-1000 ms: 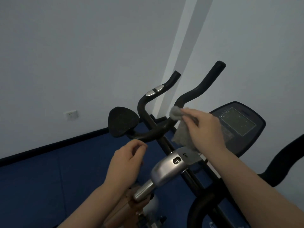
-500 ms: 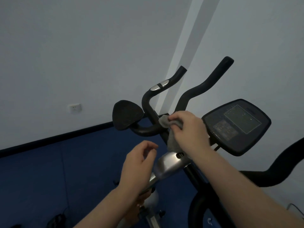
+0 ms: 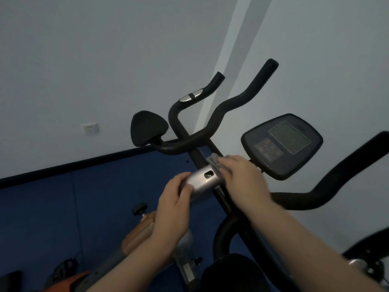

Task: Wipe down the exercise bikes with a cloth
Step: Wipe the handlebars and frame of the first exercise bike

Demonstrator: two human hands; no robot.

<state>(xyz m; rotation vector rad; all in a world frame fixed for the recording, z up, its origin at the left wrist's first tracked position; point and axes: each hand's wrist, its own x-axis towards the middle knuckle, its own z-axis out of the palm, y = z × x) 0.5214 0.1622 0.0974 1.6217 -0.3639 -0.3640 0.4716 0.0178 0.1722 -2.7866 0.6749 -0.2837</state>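
An exercise bike stands before me with black curved handlebars point(image 3: 221, 114), a black elbow pad point(image 3: 147, 127) on the left and a silver stem housing point(image 3: 203, 181) at the centre. My right hand point(image 3: 242, 178) presses a grey cloth point(image 3: 213, 161) against the upper right side of that housing, where the black post meets it. Most of the cloth is hidden under the fingers. My left hand point(image 3: 174, 205) grips the lower left end of the silver housing. The dark console screen point(image 3: 282, 144) sits just right of my right hand.
Another black handlebar point(image 3: 341, 186) curves in from the right. A black saddle point(image 3: 231, 272) is at the bottom centre. Orange and grey frame parts point(image 3: 136, 232) and a black knob point(image 3: 140, 208) lie below left over blue floor. White walls with a socket point(image 3: 90, 128) stand behind.
My right hand has slid the cloth down from the handlebar junction to the silver housing. My left hand has moved from hovering in the air onto the housing's lower end.
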